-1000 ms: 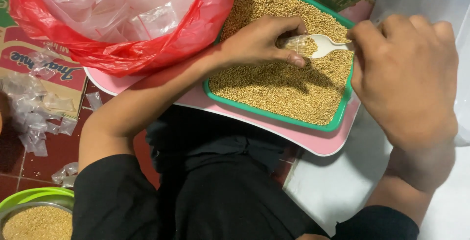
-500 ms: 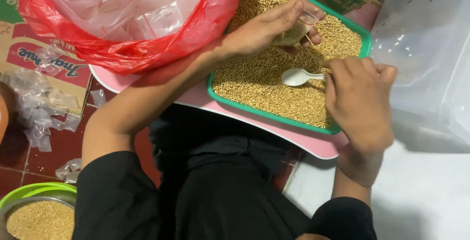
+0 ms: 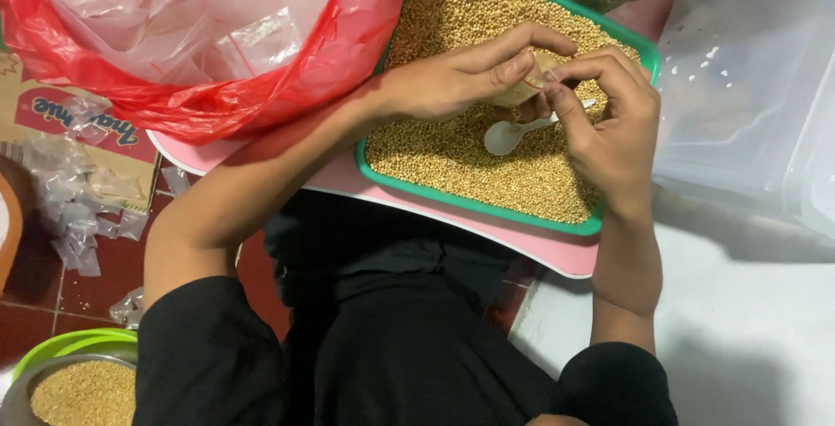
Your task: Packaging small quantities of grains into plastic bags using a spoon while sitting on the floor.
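Over the green tray [image 3: 645, 47] of grain, the white spoon [image 3: 515, 133] lies nearly level, bowl toward the person's left, handle clamped in the right hand [image 3: 609, 122]; the left hand [image 3: 452, 83] pinches a small filled bag [image 3: 524, 89].

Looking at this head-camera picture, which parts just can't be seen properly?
- Small packet of grain: mostly covered by the left hand and right hand, so its shape and fill are unclear.
- White spoon: its handle end is hidden under the right hand's fingers.
- Green tray: far rim cut off by the top edge.
- Bowl of grain: cut off at the bottom-left corner.
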